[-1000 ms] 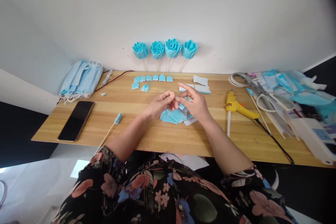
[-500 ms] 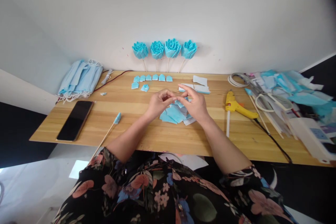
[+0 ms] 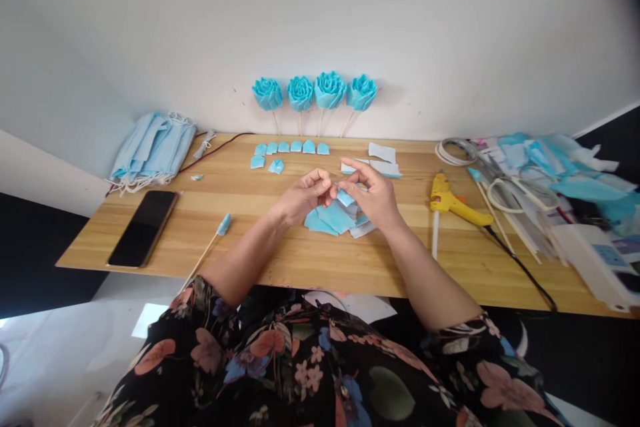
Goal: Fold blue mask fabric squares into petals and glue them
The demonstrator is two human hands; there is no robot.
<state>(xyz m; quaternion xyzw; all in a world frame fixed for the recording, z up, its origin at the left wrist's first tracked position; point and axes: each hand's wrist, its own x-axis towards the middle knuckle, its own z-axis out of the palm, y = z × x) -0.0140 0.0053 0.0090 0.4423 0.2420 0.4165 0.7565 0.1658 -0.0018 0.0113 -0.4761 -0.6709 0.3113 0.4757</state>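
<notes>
Over the middle of the table my left hand and my right hand meet almost fingertip to fingertip. A small folded piece of blue mask fabric is pinched by the thumb and fingers of my right hand. My left hand is closed, thumb against curled fingers, right beside that piece; whether its fingertips hold the fabric or something else is hidden. Beneath both hands lies a loose pile of cut blue and white fabric pieces. Several folded blue petals are set out in rows behind my left hand.
Several blue fabric roses on sticks lean on the wall. At left are face masks, a phone and a blue-tipped stick. A yellow glue gun, scissors and fabric scraps lie at right.
My left fingers have drawn slightly apart from my right fingers and curled in more. The blue piece at my right fingertips shows more clearly.
</notes>
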